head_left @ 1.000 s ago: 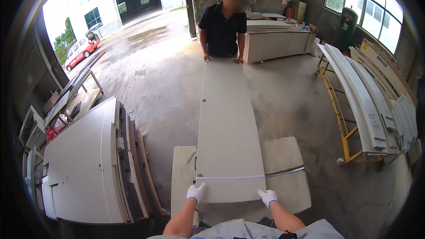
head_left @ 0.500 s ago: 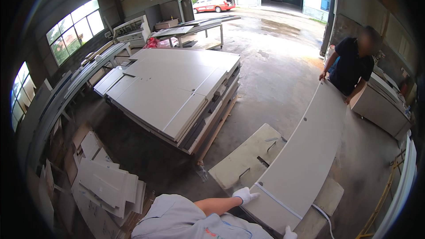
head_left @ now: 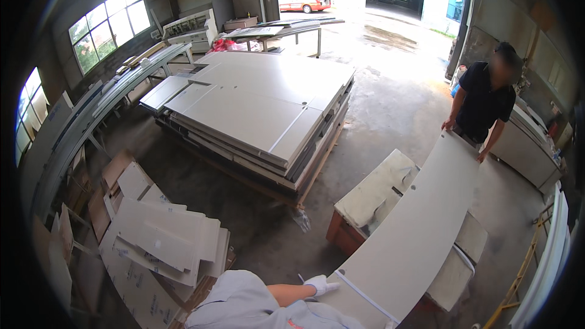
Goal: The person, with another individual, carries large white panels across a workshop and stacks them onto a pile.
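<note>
A long pale grey panel [head_left: 420, 225], with a thin white strip across its near end, slants from me to a co-worker [head_left: 484, 97] at the right. My left hand [head_left: 321, 285], in a white glove, grips the panel's near left edge, fingers on its top face. At the bottom rim only a bit of my right hand [head_left: 390, 325] shows, closed at the near end; the rest is cut off. Both of the co-worker's hands hold the far end. Beneath the panel, a low bench with a worn pale top [head_left: 372, 192] sticks out on both sides.
A large stack of pale panels [head_left: 256, 103] stands left of the bench. Offcut boards [head_left: 164, 237] lie in a pile at the lower left. Along the right rim are a yellow ladder [head_left: 527, 274] and leaning white lengths. A cabinet-like block [head_left: 524, 146] stands behind the co-worker.
My view has shifted, so the scene sits farther right. Against the bench, the panel has moved left and toward me. The co-worker's hands appear lower, still on the far end.
</note>
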A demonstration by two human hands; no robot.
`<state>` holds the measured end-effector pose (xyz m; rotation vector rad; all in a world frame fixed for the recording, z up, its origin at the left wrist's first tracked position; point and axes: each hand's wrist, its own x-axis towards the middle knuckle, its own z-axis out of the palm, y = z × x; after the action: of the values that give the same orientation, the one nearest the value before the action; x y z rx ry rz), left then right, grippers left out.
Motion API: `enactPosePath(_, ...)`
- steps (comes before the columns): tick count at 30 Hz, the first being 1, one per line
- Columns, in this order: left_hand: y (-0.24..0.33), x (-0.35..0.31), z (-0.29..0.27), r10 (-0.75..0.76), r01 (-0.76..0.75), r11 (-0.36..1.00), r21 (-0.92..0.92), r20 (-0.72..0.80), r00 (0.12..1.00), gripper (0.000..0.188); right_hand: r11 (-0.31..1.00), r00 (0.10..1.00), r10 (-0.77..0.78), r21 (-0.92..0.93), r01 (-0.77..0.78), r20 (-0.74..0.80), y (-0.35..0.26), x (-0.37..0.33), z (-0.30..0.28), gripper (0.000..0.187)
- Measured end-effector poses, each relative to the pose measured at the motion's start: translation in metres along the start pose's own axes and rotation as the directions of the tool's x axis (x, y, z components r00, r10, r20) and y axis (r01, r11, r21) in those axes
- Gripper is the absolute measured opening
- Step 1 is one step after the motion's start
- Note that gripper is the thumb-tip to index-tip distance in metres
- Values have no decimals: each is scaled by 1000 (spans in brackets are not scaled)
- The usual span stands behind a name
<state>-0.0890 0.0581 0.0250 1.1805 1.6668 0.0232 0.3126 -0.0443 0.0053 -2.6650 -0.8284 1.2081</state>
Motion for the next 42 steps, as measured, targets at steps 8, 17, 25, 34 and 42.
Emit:
enactPosePath(8,-108,-110,13,20,-19,1000,12,-80,997,78,967,986,-111,215,136,-125,109,-101,95,64)
enactPosePath(17,-233,-215,38,-4,10,997,71,-92,996,79,983,997,40,181,-29,-58,181,-269,131,97)
enactPosePath(25,-362,-301,46,-12,23,996,90,-120,993,82,970,997,36,236,-51,67,238,-386,188,97)
enactPosePath(34,-431,-364,48,-33,40,993,114,-66,997,87,952,997,63,298,-71,34,257,-490,215,87)
enactPosePath(42,-446,-357,40,172,-172,985,8,-76,982,77,975,997,73,211,-69,-12,286,-472,246,99)
